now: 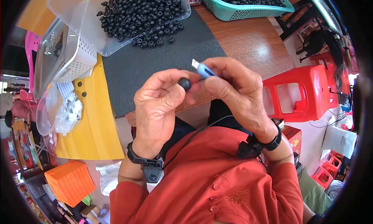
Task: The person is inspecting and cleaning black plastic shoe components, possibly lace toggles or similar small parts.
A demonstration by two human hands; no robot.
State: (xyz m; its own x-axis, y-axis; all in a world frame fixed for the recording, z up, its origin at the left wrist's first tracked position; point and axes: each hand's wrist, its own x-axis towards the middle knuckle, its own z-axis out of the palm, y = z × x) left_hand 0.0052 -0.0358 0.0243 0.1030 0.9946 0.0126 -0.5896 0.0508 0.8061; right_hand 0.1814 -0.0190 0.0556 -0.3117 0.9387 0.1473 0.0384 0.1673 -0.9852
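Between the thumb and fingers of my left hand [157,103] is a small round black part [184,84], its smooth domed side showing. My right hand [241,94] is closed around a light blue utility knife [204,70]. The knife's short silver blade points up and to the left, just above the black part and apart from it. Both hands are close together over the near edge of a dark mat [128,72]. Further off on the mat lies a heap of similar black parts [143,20], spilling from a tipped clear plastic bin [77,8].
A teal basket [233,14] full of black parts stands at the far right on the brown table [248,33]. At left are a white perforated basket [79,55], a clear plastic bag [70,113] and a yellow board [89,127]. A red stool [318,92] stands at right.
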